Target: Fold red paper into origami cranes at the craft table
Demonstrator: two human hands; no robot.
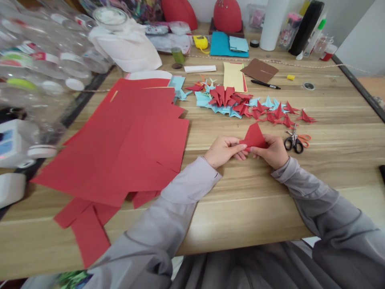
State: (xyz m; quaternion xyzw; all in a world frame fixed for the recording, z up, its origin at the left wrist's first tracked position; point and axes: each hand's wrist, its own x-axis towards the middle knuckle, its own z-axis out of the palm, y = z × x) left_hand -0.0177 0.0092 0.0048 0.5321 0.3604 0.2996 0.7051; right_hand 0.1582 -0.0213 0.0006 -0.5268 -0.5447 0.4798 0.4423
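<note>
A folded piece of red paper (255,135), pointed at the top, is held up over the table between both hands. My left hand (224,150) pinches its left corner between thumb and fingers. On the other side, my right hand (273,151) grips the right corner, thumb in front and fingers behind. Just beyond the hands lie red folded paper cranes (278,112) and light blue ones (272,103), with a cluster of red folded pieces (225,96) to their left. Scissors with black handles (294,142) rest right of my right hand, overlapping an orange-handled pair (304,139).
Large red paper sheets (120,140) cover the table's left side, with red strips (90,228) below. Plastic bottles (45,60) crowd the far left. Behind the cranes are yellow paper (234,76), brown paper (260,71), a black pen (265,84) and a yellow tape measure (201,42).
</note>
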